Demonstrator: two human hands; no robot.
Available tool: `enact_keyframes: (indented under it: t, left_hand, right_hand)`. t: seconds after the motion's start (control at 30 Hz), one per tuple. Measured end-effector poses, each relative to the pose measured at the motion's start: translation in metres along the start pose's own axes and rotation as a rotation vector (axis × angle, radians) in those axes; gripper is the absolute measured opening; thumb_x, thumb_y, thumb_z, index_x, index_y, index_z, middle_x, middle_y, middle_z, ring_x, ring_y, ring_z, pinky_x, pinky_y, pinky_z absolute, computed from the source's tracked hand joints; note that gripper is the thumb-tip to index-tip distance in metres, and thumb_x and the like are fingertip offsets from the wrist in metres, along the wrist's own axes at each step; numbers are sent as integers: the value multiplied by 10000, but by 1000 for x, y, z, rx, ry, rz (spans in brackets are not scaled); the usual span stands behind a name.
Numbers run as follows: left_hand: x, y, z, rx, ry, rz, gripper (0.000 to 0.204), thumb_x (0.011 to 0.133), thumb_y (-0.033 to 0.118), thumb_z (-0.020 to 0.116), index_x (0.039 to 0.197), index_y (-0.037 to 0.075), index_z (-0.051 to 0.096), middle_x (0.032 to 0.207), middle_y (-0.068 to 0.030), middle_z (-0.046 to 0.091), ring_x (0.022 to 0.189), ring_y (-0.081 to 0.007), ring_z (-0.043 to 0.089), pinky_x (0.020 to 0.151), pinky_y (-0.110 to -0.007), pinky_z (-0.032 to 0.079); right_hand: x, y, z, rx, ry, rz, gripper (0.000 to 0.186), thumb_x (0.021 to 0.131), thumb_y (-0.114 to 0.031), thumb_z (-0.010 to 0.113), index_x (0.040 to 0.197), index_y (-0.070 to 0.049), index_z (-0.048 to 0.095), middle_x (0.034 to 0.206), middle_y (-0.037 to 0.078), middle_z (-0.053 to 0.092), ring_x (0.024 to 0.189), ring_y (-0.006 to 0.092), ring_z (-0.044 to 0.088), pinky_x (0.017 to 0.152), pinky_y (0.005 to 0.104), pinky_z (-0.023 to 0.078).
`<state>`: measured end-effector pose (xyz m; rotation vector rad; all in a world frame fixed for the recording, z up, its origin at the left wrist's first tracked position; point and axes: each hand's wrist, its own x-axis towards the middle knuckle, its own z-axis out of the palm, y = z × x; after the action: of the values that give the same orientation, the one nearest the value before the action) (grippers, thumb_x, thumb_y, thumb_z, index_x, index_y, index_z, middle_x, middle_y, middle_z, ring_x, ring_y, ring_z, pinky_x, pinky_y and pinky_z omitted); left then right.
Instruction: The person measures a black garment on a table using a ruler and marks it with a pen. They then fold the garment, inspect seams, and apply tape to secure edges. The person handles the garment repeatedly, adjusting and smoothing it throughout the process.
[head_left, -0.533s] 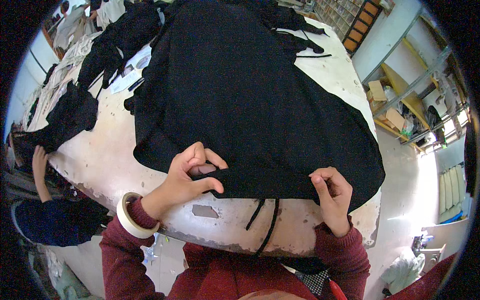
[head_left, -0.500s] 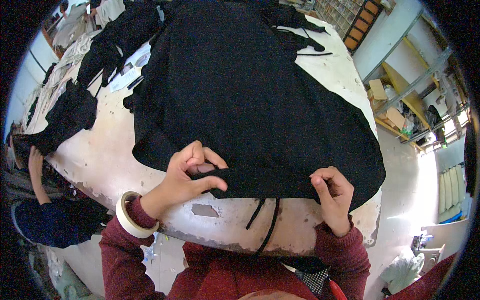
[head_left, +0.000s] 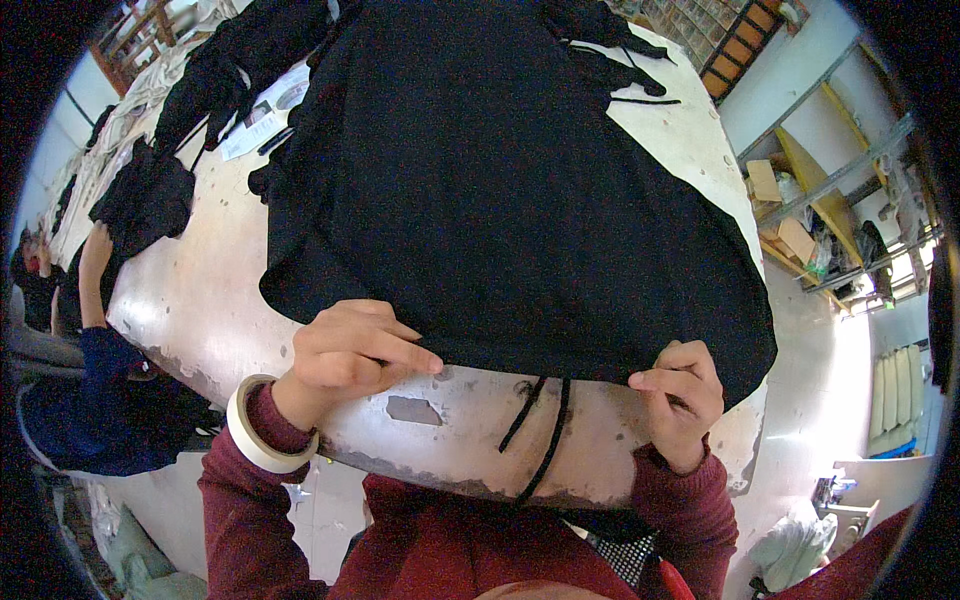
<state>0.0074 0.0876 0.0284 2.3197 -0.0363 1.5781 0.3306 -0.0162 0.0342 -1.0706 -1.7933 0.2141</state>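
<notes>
A large black fabric piece [head_left: 500, 200] lies spread on the pale, worn table [head_left: 200, 280], its hem running along the near side. My left hand [head_left: 355, 355] pinches the hem at left, fingertips over its edge. Further right, my right hand [head_left: 680, 395] grips the same edge between curled fingers and thumb. Two black cords [head_left: 560, 430] hang below the hem on the bare tabletop. Around my left wrist is a cream tape roll [head_left: 239, 430], over a maroon sleeve.
Black garments [head_left: 140, 190], pale cloth and papers [head_left: 250, 130] occupy the table's left. A co-worker in dark blue [head_left: 90, 400] reaches onto that side. Metal shelving [head_left: 820, 190] with cardboard boxes stands along the right wall, beyond the table's edge.
The hem has moved up, away from me, showing more tabletop. My left hand has rolled over, its back now upward. The co-worker's hand has moved farther along the table.
</notes>
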Motion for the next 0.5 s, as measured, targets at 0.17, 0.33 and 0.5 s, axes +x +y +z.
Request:
enact_keyframes:
  t: [0.17, 0.33, 0.5]
  left_hand:
    - [2, -2, -5, 5, -39, 34, 372, 655, -122, 751, 693, 91, 448, 833, -177, 716, 541, -220, 629, 436, -279, 466]
    - [-3, 2, -5, 139, 85, -71, 387, 709, -157, 698, 689, 105, 414, 774, -151, 692, 562, -199, 637, 453, -277, 475]
    - [-1, -4, -11, 423, 501, -514, 317, 766, -145, 645, 793, 72, 415, 912, -137, 593, 856, -199, 636, 755, -278, 505]
  right_hand:
    - [2, -2, 1, -7, 21, -12, 287, 663, 76, 668, 867, -106, 753, 776, 45, 514, 625, 167, 496, 537, 266, 396]
    - [6, -7, 8, -245, 118, -91, 295, 680, 71, 736, 939, -70, 720, 831, 76, 612, 684, 198, 566, 561, 304, 438]
    - [10, -7, 8, -421, 88, -84, 355, 688, 36, 771, 1012, -85, 691, 871, 59, 633, 750, 234, 589, 656, 337, 458]
